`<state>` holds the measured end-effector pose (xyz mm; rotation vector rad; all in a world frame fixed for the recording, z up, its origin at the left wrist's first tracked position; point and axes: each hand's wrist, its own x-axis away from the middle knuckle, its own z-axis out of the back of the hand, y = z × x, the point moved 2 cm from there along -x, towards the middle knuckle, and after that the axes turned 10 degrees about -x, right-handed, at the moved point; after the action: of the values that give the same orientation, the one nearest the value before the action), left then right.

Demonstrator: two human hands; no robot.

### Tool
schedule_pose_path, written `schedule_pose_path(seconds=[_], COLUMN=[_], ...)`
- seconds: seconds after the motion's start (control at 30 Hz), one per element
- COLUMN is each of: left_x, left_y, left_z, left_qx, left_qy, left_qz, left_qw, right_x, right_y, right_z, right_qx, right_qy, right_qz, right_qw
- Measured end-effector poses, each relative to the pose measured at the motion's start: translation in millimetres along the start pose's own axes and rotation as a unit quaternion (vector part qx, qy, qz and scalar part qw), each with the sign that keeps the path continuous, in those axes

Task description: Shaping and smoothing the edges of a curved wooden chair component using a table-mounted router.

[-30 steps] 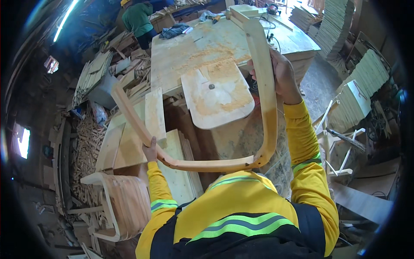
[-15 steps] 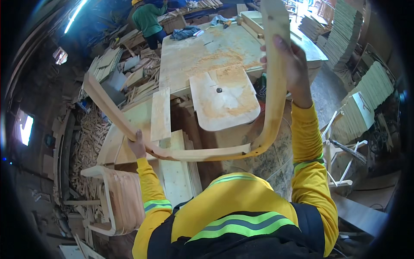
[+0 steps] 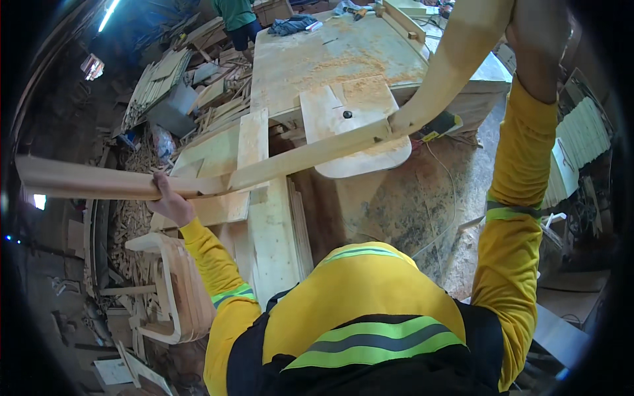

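Note:
A pale U-shaped wooden frame, made of joined curved pieces, is held up in the air before me. My left hand is closed around its left arm near the corner joint. High at the right edge, my right hand grips the other arm; its fingers are mostly hidden and dim. Below and behind the frame is a round-cornered white board dusted with sawdust, with a small dark round piece standing up from it. The frame touches neither board nor bench, as far as I can see.
A sawdust-strewn workbench lies beyond, with a dark cloth on it. Similar bent frames are stacked at lower left. Offcuts heap up at left; a cable crosses the floor. A person in green stands far off.
Both hands have moved outward with the frame, the right one up and right. The frame's left arm has swung down to nearly level, and its right arm now leans to the right.

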<state>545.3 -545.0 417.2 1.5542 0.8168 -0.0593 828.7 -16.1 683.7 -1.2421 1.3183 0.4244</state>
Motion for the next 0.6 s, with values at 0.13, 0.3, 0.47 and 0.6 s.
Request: schedule_pose_path(seconds=[0.13, 0.3, 0.47, 0.6], left_x=[-9.7, -58.5, -54.1, -23.1], left_y=[47.7, 73.8, 141.3, 190.8], left_z=[-0.1, 57.6, 32.8, 54.4], left_qx=[-0.085, -0.129, 0.232, 0.241], left_qy=[-0.082, -0.258, -0.643, -0.548], left_qz=[-0.020, -0.024, 0.013, 0.006], left_qw=[0.993, 0.957, 0.730, 0.801], right_x=[13.1, 33.2, 9.9, -43.2], right_y=[74.2, 137.7, 202.6, 253.7], right_z=[-4.1, -31.4, -14.5, -36.5], right_qx=[-0.045, -0.087, -0.122, -0.148], right_qy=[-0.008, -0.017, -0.050, -0.077], right_qz=[0.243, 0.375, 0.141, -0.034], right_qw=[0.969, 0.923, 0.981, 0.985])
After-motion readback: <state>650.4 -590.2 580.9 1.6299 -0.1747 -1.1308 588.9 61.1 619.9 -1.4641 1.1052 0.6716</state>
